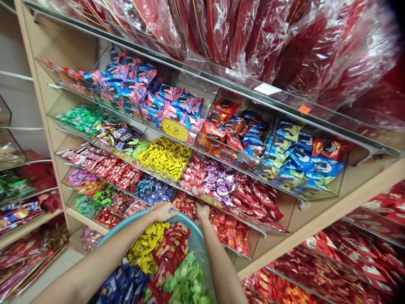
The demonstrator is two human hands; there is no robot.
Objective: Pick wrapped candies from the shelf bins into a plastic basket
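Note:
My left hand (163, 211) grips the far rim of a teal plastic basket (202, 249), its fingers wrapped over the edge. Inside the basket lie yellow-wrapped candies (147, 247), red-wrapped candies (172, 249), green-wrapped candies (186, 280) and dark blue-wrapped candies (123, 283), sorted in patches. Just past the basket's right side, my right hand (202, 210) reaches to a low shelf bin of red-wrapped candies (185, 204). Its fingers point down among the wrappers and are mostly hidden, so their grip does not show.
Above the hands, slanted clear-fronted shelves hold purple-and-white candies (218, 177), yellow candies (166, 158) and blue-and-pink cookie packs (177, 103). A yellow price tag (175, 129) reads 28. Plastic-wrapped red items (228, 33) fill the top shelf. The wooden shelf edge (322, 215) slopes at right.

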